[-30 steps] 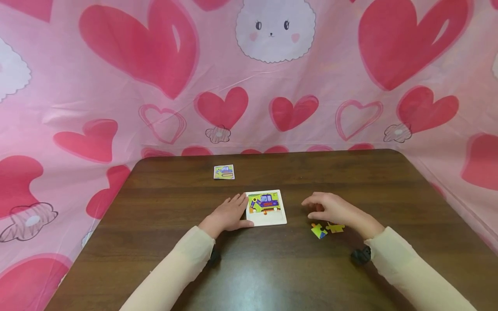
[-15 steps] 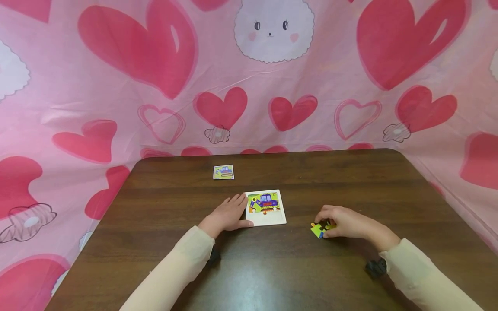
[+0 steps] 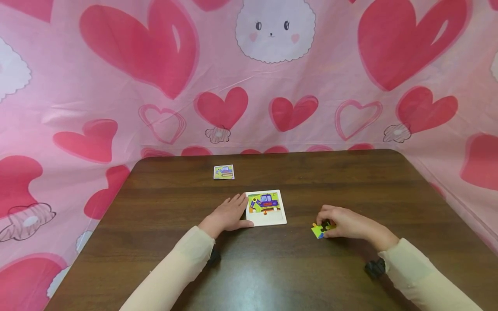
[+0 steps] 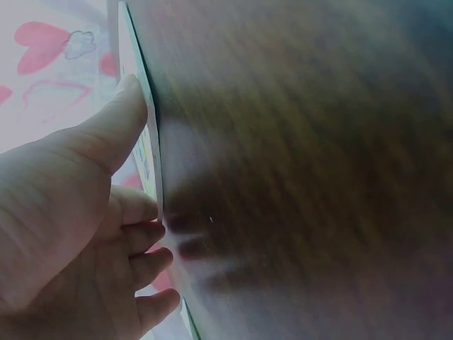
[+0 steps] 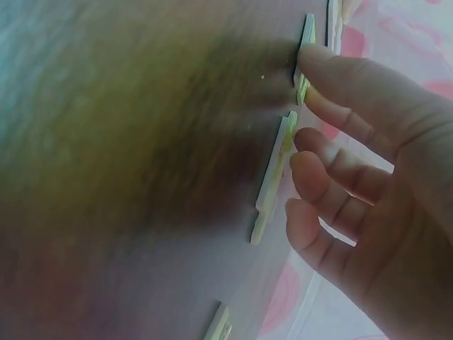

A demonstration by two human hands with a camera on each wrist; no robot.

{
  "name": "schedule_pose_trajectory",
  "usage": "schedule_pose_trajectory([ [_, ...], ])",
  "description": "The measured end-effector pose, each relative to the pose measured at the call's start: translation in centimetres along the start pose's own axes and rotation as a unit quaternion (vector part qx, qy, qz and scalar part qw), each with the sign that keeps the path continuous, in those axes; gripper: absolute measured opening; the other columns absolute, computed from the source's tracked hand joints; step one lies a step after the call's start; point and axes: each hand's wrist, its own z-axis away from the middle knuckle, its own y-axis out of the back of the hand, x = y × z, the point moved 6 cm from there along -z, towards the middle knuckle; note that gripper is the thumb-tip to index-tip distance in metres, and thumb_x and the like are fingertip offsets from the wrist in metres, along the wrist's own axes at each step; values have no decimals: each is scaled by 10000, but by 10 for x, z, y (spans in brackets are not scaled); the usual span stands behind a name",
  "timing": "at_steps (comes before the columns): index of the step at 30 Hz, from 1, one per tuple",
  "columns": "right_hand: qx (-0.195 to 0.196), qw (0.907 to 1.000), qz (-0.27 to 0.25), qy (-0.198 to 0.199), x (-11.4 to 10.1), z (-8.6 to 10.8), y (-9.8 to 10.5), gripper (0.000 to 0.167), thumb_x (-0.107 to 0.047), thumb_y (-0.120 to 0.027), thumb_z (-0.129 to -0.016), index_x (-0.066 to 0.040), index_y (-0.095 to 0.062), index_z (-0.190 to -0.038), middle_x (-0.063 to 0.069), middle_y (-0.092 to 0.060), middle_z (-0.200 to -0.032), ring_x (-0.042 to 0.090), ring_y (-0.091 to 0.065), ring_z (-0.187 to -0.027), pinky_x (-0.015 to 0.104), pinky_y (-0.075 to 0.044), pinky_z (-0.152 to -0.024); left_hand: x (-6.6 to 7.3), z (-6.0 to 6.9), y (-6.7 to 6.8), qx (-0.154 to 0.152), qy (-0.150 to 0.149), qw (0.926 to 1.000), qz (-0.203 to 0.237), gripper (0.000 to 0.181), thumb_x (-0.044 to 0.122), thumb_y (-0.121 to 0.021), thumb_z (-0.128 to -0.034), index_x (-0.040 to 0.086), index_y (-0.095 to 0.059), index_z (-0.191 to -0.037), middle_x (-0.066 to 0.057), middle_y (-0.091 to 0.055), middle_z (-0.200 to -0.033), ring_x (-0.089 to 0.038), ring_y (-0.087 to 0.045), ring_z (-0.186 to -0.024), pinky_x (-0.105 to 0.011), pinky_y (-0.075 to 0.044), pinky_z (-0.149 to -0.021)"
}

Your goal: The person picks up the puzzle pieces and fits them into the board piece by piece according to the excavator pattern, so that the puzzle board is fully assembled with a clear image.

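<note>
My left hand (image 3: 227, 215) rests at the left side of a white-framed puzzle board (image 3: 266, 220), its fingers and thumb touching the frame. Pieces showing a blue excavator fill the board's upper part; the lower strip is bare white. To the right, my right hand (image 3: 347, 222) pinches a green puzzle piece (image 3: 317, 232) between thumb and index finger at the table surface. In the right wrist view the thumb lies on that piece's edge. A second puzzle piece (image 5: 274, 177) lies beneath the other fingers, and part of a third piece (image 5: 218, 323) shows at the bottom.
A small picture card (image 3: 223, 172) with the same excavator lies farther back on the brown wooden table (image 3: 272, 268). Pink cloth (image 3: 256, 77) with hearts hangs behind the table and along both sides.
My right hand has come down and slightly right onto the puzzle pieces, its thumb and index finger closing at the green one. The left hand and the board have stayed put.
</note>
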Motion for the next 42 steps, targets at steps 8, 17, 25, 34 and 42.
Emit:
schedule_pose_trajectory([
  [8, 251, 9997, -27, 26, -1, -8, 1, 205, -180, -756, -768, -164, -601, -901, -85, -523, -844, 84, -488, -681, 226, -435, -581, 1, 1, 1, 6, -7, 10000, 30, 821, 511, -558, -858, 2, -269, -1434, -144, -188, -1499, -294, -162, -1362, -446, -166, -1072],
  [17, 493, 9985, 95, 218, -14, -25, 0, 204, -214, -754, -771, -172, -600, -897, -98, -541, -843, 81, -515, -720, 260, -466, -624, 2, 3, 2, -5, 11, 10000, 51, 820, 509, -555, -861, 1, -263, -1435, -143, -181, -1500, -293, -158, -1364, -442, -162, -1074],
  [25, 766, 9957, 158, 493, -31, -48, 3, 217, -206, -772, -756, -150, -603, -881, -79, -541, -812, 84, -502, -689, 247, -450, -598, 1, 2, 2, -17, 18, 10000, 54, 823, 516, -552, -860, 5, -263, -1436, -141, -177, -1502, -293, -154, -1365, -440, -160, -1074],
  [34, 746, 9957, 248, 491, -52, -78, -4, 237, -235, -754, -777, -119, -663, -964, -43, -574, -832, 102, -489, -680, 227, -425, -574, 2, 1, 0, 28, -21, 10000, -86, 825, 529, -533, -865, 0, -259, -1436, -141, -182, -1500, -290, -158, -1364, -439, -170, -1072],
  [42, 868, 9904, 636, 864, -70, -103, -14, 217, -235, -748, -784, -105, -684, -946, -62, -606, -844, 72, -487, -665, 213, -429, -605, 3, 2, 1, 83, -40, 9999, -123, 820, 530, -532, -865, -6, -273, -1430, -145, -199, -1494, -291, -171, -1360, -439, -181, -1069],
])
